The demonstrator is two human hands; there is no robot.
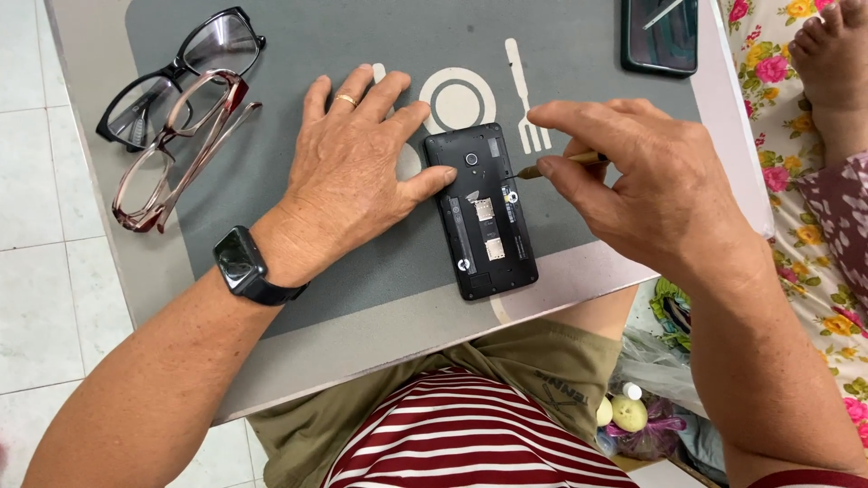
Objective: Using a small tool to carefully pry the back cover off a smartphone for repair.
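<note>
A black phone (pixel 481 210) lies face down on the grey tray table (pixel 362 36) with its back cover off, card slots and camera lens showing. My left hand (pixel 354 167) rests flat on the table, thumb and index fingertip against the phone's left edge. It wears a ring and, at the wrist, a black smartwatch (pixel 240 262). My right hand (pixel 633 176) pinches a thin wooden-handled screwdriver (pixel 561 164). Its tip touches the phone's upper right edge.
Black-framed glasses (pixel 176 72) and reddish-framed glasses (pixel 176 154) lie at the table's left. Another dark phone (pixel 660 34) sits at the top right corner. A bare foot (pixel 836 54) rests on floral bedding (pixel 814 262) to the right. White floor tiles lie left.
</note>
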